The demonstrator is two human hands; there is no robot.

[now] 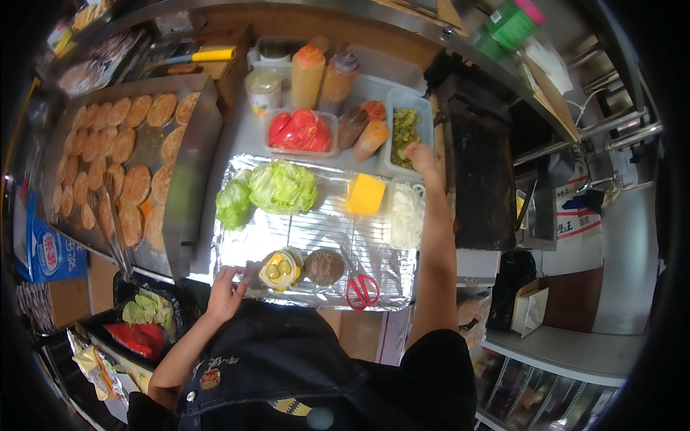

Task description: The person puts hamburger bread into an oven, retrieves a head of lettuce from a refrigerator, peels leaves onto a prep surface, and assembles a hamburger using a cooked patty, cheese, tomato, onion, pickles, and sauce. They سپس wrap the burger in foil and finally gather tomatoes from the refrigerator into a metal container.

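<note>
My right hand point(421, 157) reaches over the near rim of a plastic tub point(423, 116). Its fingertips are at the sliced pickles point(404, 132), and whether they pinch any is hidden. At the left front edge of a foil-covered tray with a wire rack point(318, 229) rests my left hand point(225, 295), fingers apart and holding nothing. Beside it is a burger base point(280, 269) topped with cheese, onion rings and pickle slices. A dark round bun or patty point(324, 267) lies to its right. Red-handled scissors point(362, 292) sit near the tray's front edge.
Lettuce point(283, 187), cheese slices point(366, 194) and sliced onion point(406, 215) are on the tray. Behind stand sliced tomatoes point(299, 132) and squeeze bottles point(307, 78). A griddle with several patties point(136, 184) and tongs point(113, 221) is left; a dark flat grill point(480, 178) is right.
</note>
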